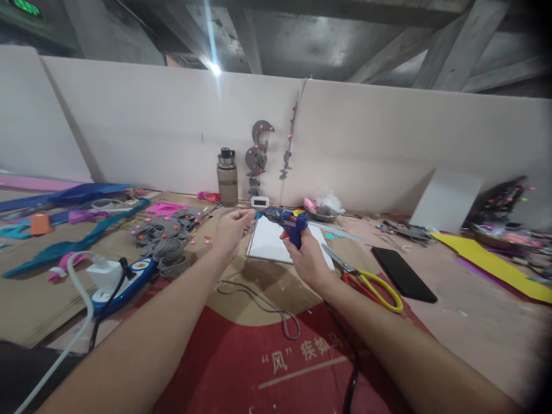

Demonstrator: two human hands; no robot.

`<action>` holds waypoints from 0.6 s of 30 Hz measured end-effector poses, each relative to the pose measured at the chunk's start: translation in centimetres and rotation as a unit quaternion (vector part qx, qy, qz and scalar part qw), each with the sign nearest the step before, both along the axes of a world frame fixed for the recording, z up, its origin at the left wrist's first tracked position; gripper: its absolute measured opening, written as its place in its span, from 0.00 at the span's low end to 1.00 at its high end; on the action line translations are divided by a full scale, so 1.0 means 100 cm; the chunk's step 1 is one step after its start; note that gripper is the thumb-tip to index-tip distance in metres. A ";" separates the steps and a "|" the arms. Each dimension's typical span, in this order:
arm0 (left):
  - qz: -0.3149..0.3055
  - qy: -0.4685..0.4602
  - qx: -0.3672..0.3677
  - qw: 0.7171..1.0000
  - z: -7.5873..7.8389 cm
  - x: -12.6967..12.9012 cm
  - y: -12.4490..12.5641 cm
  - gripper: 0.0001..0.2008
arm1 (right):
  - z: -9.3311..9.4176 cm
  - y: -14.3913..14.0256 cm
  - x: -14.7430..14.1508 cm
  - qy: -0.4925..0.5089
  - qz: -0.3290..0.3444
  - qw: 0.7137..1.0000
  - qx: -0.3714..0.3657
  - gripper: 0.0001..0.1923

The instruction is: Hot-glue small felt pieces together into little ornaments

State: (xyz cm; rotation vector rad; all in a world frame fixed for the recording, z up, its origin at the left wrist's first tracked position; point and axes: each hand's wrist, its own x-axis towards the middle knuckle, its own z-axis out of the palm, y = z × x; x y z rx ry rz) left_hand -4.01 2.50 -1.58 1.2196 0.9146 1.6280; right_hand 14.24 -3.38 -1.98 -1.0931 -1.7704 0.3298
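Observation:
My right hand (309, 253) grips a blue hot glue gun (293, 223), its nozzle pointing left. A black cable (354, 368) runs down below my right forearm. My left hand (235, 230) is closed in a pinch just left of the nozzle. What its fingertips hold is too small to make out; a bit of blue shows beside them. Beneath both hands lies a white sheet (269, 244). A loose grey cord (259, 296) curls on the table between my forearms. Scissors with red and yellow handles (366, 282) rest beside my right wrist.
A black phone (404, 274) lies at the right. A bottle (227, 178) and a small white digital display (260, 202) stand by the back wall. To the left are a blue-and-white power strip (125, 287), grey cord bundles (168, 256) and coloured fabric strips (81, 233).

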 end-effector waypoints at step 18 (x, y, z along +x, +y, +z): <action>0.010 0.031 0.012 0.999 0.001 0.004 -0.003 0.14 | -0.001 -0.003 -0.003 -0.031 -0.021 0.999 0.029 0.10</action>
